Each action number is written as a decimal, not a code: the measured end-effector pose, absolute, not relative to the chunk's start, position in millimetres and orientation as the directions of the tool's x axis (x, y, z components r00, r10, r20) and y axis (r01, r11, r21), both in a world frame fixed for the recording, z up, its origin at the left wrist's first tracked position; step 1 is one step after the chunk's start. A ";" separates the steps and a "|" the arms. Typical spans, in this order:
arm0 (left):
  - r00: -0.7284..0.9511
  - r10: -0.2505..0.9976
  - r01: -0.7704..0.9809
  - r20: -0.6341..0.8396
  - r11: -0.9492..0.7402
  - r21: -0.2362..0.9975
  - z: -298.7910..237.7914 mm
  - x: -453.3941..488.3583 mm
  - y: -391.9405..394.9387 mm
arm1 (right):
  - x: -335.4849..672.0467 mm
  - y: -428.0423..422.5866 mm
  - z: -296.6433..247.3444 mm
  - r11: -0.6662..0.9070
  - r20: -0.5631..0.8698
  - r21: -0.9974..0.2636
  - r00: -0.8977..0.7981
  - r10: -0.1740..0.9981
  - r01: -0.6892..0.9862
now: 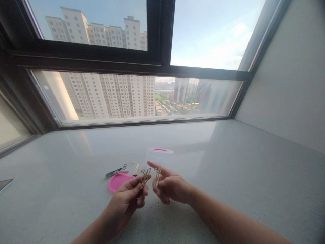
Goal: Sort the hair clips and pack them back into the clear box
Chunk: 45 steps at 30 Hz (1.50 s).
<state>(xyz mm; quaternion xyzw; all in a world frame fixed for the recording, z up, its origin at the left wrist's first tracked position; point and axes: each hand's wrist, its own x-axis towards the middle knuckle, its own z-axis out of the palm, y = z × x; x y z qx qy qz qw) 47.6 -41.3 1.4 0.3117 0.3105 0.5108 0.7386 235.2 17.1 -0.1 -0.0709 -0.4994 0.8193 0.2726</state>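
My left hand is closed in a pinch on a small wooden clothespin with a metal spring, held upright above the white sill. My right hand pinches a second wooden clothespin, with its forefinger stretched out to the left. The two clothespins are close together but apart. Just behind my left hand lies a pink lid. A clear plastic container stands behind my hands.
A small pair of scissors and a loose wooden clothespin half lie beside the pink lid on the wide white windowsill. A large window spans the back. A white wall rises on the right.
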 end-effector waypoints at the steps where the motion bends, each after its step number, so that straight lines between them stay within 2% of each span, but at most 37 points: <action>1: 0.284 0.948 -0.560 -0.145 0.286 0.777 1.4 47.6 -41.3 | 235.2 17.1 -0.2 -0.352 0.157 -0.857 -0.842 0.517 -0.376; 22: 0.277 0.956 -0.535 -0.101 0.241 0.810 0.5 49.9 -40.7 | 235.6 16.2 -1.0 -0.309 0.155 -0.874 -0.818 0.554 -0.376; 31: 0.234 0.971 -0.438 -0.039 0.141 0.888 -0.4 53.8 -41.7 | 232.2 12.4 -0.4 -0.246 0.158 -0.878 -0.733 0.662 -0.411; 40: 0.150 0.987 -0.385 -0.051 0.106 0.917 1.3 53.7 -45.4 | 225.7 8.9 -4.5 -0.162 0.170 -0.918 -0.728 0.664 -0.361; 45: 0.111 0.994 -0.237 -0.014 0.040 0.971 4.1 53.3 -45.2 | 224.0 7.4 -1.0 -0.110 0.171 -0.936 -0.704 0.689 -0.335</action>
